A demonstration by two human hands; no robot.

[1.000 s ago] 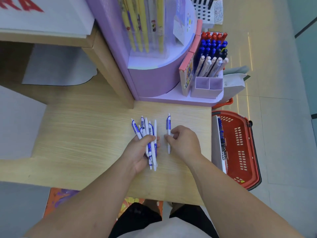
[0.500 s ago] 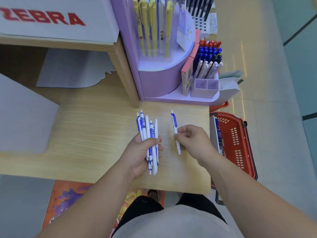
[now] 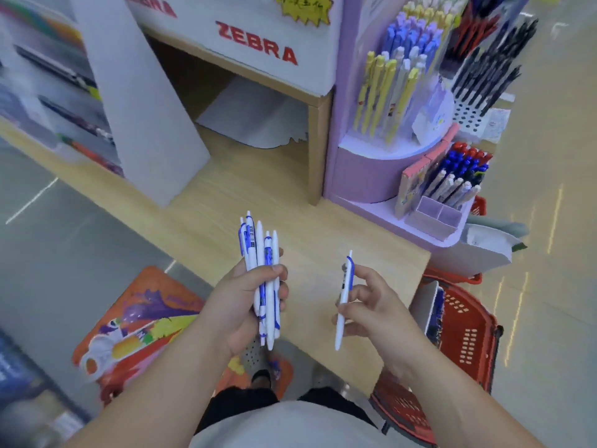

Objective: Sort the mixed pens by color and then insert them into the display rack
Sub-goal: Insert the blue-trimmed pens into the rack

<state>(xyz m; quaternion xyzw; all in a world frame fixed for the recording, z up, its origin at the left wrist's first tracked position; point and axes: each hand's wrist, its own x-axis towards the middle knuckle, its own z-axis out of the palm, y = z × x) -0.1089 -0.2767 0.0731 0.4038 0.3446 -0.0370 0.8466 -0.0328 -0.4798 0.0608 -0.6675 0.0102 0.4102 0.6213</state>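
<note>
My left hand grips a bundle of several white pens with blue clips, tips pointing up, held above the wooden shelf. My right hand pinches a single white pen with a blue clip, nearly upright, to the right of the bundle. The purple display rack stands at the back right, with yellow and pale blue pens in its upper tier. A small purple compartment box at its front holds white, blue and red pens.
A red shopping basket sits on the floor at the right, below the shelf's edge. A white ZEBRA sign and a slanted white panel stand at the back. A colourful mat lies on the floor at the left.
Both hands have lifted off the shelf with their pens, and have drawn further apart. The view has tilted up and swung, showing more of the rack and the floor.
</note>
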